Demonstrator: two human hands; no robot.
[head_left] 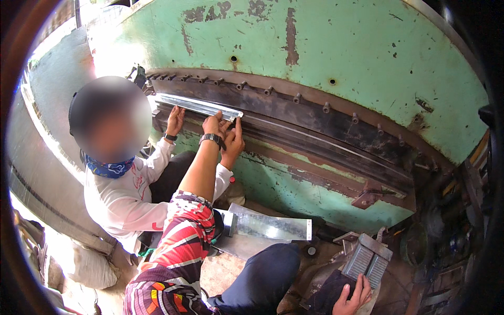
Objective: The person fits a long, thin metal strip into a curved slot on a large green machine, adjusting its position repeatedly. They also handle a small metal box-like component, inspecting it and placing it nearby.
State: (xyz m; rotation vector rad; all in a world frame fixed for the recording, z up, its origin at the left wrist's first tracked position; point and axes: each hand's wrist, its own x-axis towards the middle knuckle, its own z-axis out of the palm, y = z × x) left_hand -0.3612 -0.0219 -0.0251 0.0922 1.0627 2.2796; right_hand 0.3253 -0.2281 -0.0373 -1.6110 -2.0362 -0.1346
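Observation:
A long shiny bent metal strip (195,105) lies along the front of a green machine (341,37), under its dark clamping beam. My left hand (213,125), below a dark wristwatch, has its fingers closed on the strip's right end. A co-worker's two hands (175,122) hold the same strip, one farther left and the other close beside mine. Low on the right, my right hand (355,298) has its fingers stretched out at the near edge of a grey ribbed foot pedal (368,257). Nothing shows in its grasp.
The co-worker (123,191), in a white long-sleeved top, crouches at left against the machine. Flat metal sheets (273,227) lie below the strip, near my knee (262,278). A row of bolts (297,98) sticks out along the beam. A pale sack (84,265) stands lower left.

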